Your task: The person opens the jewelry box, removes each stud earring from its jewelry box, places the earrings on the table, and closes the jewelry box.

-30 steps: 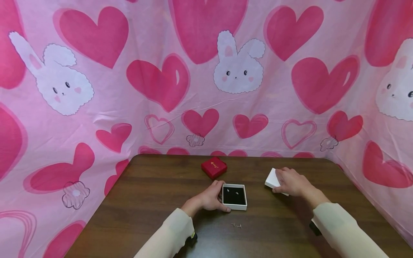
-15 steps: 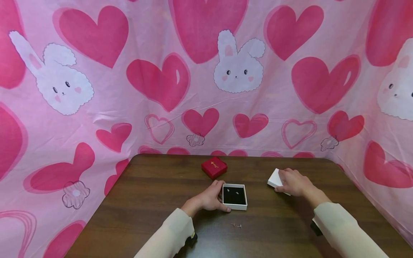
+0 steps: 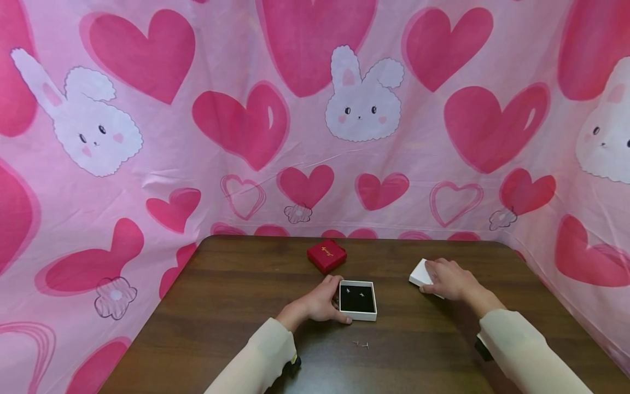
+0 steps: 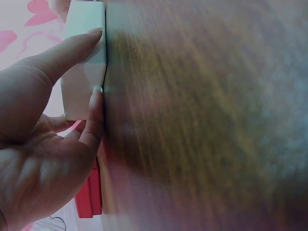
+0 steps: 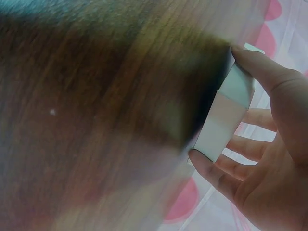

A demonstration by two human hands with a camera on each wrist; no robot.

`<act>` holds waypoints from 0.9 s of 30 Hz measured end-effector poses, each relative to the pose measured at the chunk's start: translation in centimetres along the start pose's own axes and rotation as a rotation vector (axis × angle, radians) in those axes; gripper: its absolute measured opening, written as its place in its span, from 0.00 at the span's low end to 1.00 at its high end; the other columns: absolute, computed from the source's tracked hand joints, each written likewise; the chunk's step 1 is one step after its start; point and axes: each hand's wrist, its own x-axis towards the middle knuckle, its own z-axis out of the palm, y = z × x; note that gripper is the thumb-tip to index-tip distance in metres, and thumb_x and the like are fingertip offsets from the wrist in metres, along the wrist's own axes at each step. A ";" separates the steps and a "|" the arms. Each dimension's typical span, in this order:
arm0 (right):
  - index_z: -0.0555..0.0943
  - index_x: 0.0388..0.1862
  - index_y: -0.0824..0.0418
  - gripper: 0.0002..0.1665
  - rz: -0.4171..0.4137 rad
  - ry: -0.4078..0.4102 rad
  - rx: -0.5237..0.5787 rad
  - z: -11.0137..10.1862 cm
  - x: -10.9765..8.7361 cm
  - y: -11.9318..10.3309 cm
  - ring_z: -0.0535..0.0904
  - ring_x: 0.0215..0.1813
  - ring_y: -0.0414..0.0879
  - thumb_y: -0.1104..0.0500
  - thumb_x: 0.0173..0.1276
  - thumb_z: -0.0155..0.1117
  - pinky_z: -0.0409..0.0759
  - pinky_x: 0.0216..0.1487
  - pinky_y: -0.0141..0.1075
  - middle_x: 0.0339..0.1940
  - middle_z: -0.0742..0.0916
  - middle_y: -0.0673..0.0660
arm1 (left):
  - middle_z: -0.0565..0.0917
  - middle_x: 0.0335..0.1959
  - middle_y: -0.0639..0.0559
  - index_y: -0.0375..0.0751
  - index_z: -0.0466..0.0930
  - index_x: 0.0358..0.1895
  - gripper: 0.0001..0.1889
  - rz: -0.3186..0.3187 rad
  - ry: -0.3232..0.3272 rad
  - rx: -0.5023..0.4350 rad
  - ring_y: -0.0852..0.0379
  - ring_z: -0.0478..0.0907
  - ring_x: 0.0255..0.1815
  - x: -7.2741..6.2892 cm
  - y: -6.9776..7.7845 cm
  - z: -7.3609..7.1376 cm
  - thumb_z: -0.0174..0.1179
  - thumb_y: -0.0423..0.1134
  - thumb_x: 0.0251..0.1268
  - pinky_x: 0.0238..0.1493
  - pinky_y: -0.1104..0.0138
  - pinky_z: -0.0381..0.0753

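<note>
My left hand (image 3: 322, 302) grips a small white jewelry box (image 3: 363, 316) by its left side, thumb along the near wall and fingers at the far left corner. The box stands uncovered on the table; its black insert (image 3: 356, 304) bears two small silvery stud earrings (image 3: 361, 295). To the right, my right hand (image 3: 449, 279) holds the white box lid (image 3: 420, 274), thumb on the near side and fingers around the far one. In the right wrist view, the lid (image 5: 221, 122) sits low at the table surface. The right palm hides part of its top.
Behind the jewelry box is a red box (image 3: 327, 256) with gold lettering. Two tiny thin silvery pieces (image 3: 365, 345) lie in front, near the left forearm. The brown wooden table (image 3: 236, 295) meets a pink cloth backdrop (image 3: 305, 148) with hearts and rabbits.
My right hand has shifted slightly to the right with the lid. The left hand and the jewelry box have stayed in place.
</note>
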 end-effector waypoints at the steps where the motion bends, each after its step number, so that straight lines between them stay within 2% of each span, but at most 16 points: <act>1: 0.75 0.66 0.68 0.47 0.002 0.000 -0.002 0.0 0.0 0.0 0.75 0.58 0.71 0.39 0.57 0.77 0.77 0.46 0.69 0.57 0.80 0.71 | 0.69 0.55 0.50 0.39 0.62 0.70 0.46 -0.003 -0.001 -0.001 0.55 0.71 0.52 0.0 0.0 0.0 0.81 0.42 0.49 0.56 0.65 0.76; 7: 0.75 0.65 0.68 0.48 0.008 0.002 -0.008 0.2 -0.1 0.0 0.76 0.57 0.71 0.38 0.57 0.77 0.77 0.45 0.68 0.57 0.80 0.72 | 0.69 0.54 0.49 0.38 0.63 0.70 0.46 0.000 0.004 0.005 0.55 0.71 0.51 0.0 -0.1 0.1 0.81 0.42 0.49 0.55 0.66 0.76; 19: 0.75 0.66 0.69 0.49 0.014 0.002 -0.016 0.0 -0.2 -0.1 0.75 0.57 0.71 0.38 0.56 0.77 0.77 0.44 0.69 0.58 0.79 0.73 | 0.69 0.56 0.49 0.39 0.62 0.71 0.46 -0.004 0.000 0.022 0.53 0.70 0.55 0.1 -0.2 0.2 0.80 0.44 0.50 0.62 0.61 0.74; 27: 0.78 0.62 0.68 0.45 -0.012 0.036 -0.024 -0.4 -0.4 -0.5 0.74 0.57 0.70 0.39 0.57 0.77 0.78 0.44 0.69 0.59 0.79 0.71 | 0.69 0.56 0.49 0.39 0.62 0.71 0.46 -0.011 -0.002 0.022 0.53 0.70 0.55 0.0 0.0 0.0 0.80 0.44 0.50 0.61 0.61 0.74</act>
